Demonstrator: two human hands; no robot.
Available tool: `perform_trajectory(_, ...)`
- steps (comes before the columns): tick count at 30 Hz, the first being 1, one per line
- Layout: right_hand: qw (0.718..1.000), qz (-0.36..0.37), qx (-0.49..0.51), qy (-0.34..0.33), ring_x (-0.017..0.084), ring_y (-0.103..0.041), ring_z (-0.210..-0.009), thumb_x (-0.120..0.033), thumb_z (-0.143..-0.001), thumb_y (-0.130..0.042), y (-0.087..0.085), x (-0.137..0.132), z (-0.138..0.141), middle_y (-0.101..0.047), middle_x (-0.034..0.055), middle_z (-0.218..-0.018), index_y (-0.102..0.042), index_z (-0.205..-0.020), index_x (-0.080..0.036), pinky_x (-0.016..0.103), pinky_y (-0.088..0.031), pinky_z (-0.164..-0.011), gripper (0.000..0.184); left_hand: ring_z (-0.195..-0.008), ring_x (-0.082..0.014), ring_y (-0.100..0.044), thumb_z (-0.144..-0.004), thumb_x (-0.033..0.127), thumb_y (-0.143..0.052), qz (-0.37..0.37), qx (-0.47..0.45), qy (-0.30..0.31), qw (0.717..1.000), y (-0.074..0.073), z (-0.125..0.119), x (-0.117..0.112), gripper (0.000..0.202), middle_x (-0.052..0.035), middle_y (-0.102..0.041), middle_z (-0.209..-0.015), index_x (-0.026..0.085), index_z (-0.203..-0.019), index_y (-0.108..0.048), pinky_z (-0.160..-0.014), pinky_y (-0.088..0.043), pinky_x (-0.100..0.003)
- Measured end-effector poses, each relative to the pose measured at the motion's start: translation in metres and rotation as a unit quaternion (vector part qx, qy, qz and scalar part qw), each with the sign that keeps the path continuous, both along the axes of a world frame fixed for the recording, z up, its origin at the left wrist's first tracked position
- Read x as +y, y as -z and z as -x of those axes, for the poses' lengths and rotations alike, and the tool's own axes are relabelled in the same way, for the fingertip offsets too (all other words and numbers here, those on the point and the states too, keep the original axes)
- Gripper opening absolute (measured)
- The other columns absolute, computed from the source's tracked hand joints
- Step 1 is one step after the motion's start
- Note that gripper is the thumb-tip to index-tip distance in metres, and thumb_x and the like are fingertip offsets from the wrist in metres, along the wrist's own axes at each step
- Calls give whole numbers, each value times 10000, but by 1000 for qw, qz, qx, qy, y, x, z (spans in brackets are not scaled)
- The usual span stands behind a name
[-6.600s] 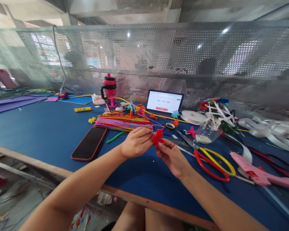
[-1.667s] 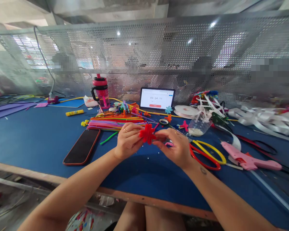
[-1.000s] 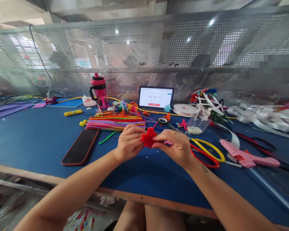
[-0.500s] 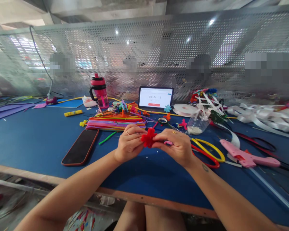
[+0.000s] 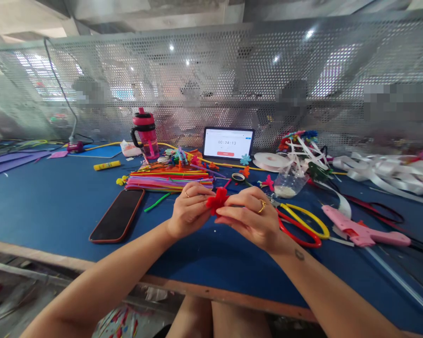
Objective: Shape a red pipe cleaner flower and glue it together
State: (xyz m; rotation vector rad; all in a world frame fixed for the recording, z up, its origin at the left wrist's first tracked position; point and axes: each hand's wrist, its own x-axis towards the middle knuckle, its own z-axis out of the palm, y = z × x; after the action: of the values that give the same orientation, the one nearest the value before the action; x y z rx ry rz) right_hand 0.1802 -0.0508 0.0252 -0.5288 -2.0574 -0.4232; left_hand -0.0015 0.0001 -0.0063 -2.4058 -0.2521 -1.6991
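A small red pipe-cleaner flower is held above the blue table, pinched from both sides. My left hand, a ring on one finger, grips its left side with closed fingers. My right hand, also ringed, curls over its right side and partly hides it. Just behind the hands lies a stack of coloured pipe cleaners. Scissors with red and yellow handles lie to the right of my right hand.
A phone lies face up at the left. Behind stand a pink bottle, a tablet showing a timer, a ribbon spool and a clear cup. A pink glue gun and white ribbon lie right. A mesh screen backs the table.
My right hand has turned over the flower's right side, showing its ring and covering more of the petals. The left hand keeps its grip. The timer has advanced.
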Motion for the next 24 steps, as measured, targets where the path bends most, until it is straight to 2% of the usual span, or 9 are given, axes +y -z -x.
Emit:
perform_trajectory(12,999,1,-43,-9,152,-501,-811,-211,-764,-641,-4,1,-1,-639,37,-862,-614,-936,-199,299,-468,-751,174,-807,-162,-615,-767,138,-598,6,11,4,1000,-1,-2,-2,39,-14,-659,-675,165,-751,-575,-753,-489,-344)
perform_trajectory(17,998,27,-56,-11,152,-482,-805,-172,-767,-631,-5,1,0,-625,46,-837,-605,-891,-163,293,-450,-768,127,-796,-151,-621,-776,122,-572,7,24,-10,1000,-3,-3,-3,79,-10,-665,-677,169,-713,-567,-763,-489,-339)
perform_trajectory(24,997,52,-54,-19,155,-489,-808,-151,-799,-582,-5,1,1,-613,41,-827,-587,-877,-179,299,-447,-757,84,-793,-152,-623,-785,131,-558,5,34,-11,999,-2,-3,-3,102,-12,-657,-650,166,-690,-567,-770,-489,-347)
